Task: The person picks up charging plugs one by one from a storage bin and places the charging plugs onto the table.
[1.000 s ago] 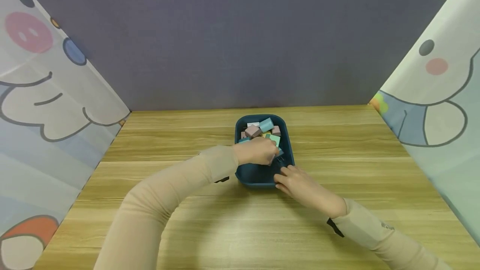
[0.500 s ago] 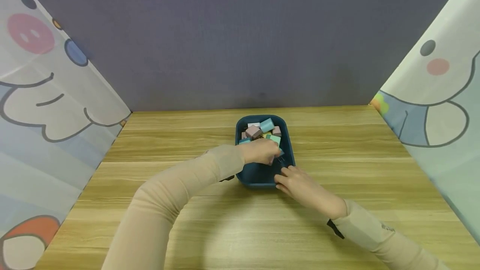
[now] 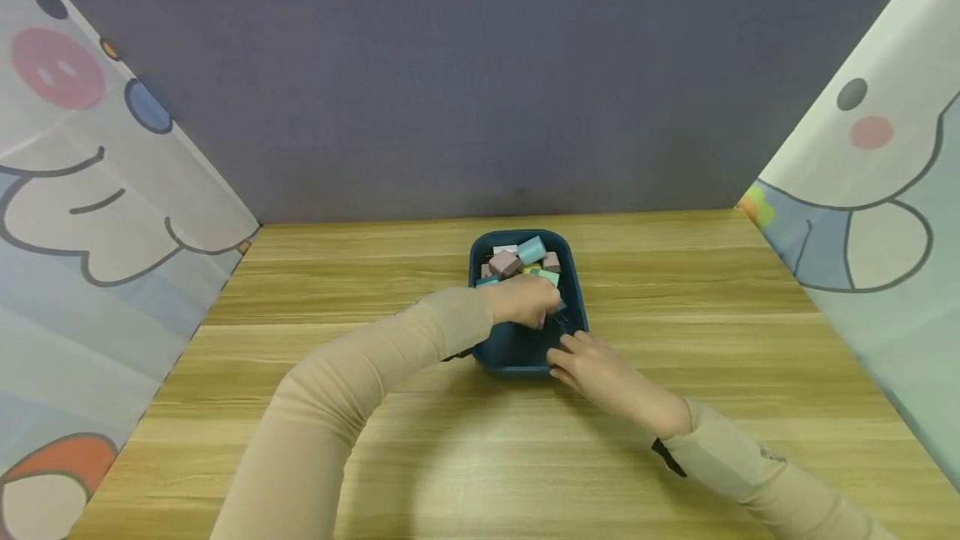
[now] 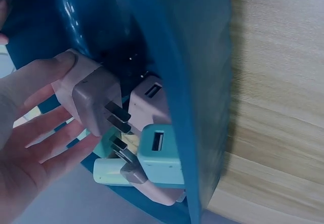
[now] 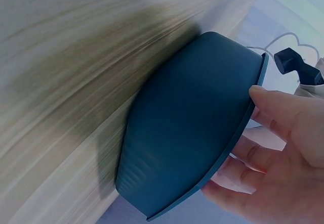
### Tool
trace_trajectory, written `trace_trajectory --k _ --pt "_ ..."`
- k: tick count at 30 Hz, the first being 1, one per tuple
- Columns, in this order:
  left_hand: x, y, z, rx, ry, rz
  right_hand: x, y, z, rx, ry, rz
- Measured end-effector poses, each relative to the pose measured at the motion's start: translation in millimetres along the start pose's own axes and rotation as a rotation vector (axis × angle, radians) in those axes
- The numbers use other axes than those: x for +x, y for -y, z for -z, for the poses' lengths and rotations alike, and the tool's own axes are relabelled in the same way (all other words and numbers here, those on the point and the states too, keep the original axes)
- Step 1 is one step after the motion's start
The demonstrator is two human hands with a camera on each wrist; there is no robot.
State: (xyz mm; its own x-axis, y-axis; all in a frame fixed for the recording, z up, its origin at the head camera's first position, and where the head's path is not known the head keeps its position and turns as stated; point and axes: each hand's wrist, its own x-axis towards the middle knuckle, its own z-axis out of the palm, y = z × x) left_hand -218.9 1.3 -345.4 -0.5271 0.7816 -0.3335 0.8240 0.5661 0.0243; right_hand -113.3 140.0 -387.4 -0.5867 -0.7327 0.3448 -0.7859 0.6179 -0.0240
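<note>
A dark blue plastic bin (image 3: 513, 347) stands on the wooden table, holding several USB charger plugs. My left hand (image 3: 522, 300) reaches inside it. In the left wrist view, thumb and fingers pinch a pinkish charger plug (image 4: 96, 100), its two metal prongs pointing toward the bin's wall. Beside it lie another pink charger (image 4: 149, 102), a turquoise charger (image 4: 162, 158) and a pale green one (image 4: 111, 171). My right hand (image 3: 600, 367) holds the bin's near right rim; in the right wrist view, the thumb touches the rim (image 5: 223, 155) from outside and the fingers go over it.
The wood-grain table (image 3: 675, 307) surrounds the bin. A grey upright panel (image 3: 480, 82) closes off the back, and cartoon-printed sheets (image 3: 135, 215) flank both sides.
My left forearm has shifted slightly to the right, with the hand still low in the bin. My right hand keeps its place on the rim.
</note>
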Motion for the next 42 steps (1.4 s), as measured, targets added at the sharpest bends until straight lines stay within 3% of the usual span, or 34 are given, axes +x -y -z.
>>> trace_trajectory --k 11,16,24,35,42 --pt "-7.2 -1.9 16.6 -0.017 -0.023 0.029 0.6 1.6 3.1 0.017 0.046 -0.035" --pt "-12.3 -2.0 24.9 -0.041 -0.051 0.034 0.3 1.1 2.2 0.017 0.039 -0.034" --pt "-22.4 0.8 36.1 -0.061 -0.037 0.088 -0.4 -0.1 -0.1 -0.003 0.021 -0.017" --pt "-35.1 23.7 41.4 0.026 -0.049 0.089 0.3 0.5 0.4 -0.009 0.051 -0.045" --pt "-46.8 34.6 48.7 0.001 -0.039 0.108 1.0 0.7 1.0 0.014 0.071 -0.055"
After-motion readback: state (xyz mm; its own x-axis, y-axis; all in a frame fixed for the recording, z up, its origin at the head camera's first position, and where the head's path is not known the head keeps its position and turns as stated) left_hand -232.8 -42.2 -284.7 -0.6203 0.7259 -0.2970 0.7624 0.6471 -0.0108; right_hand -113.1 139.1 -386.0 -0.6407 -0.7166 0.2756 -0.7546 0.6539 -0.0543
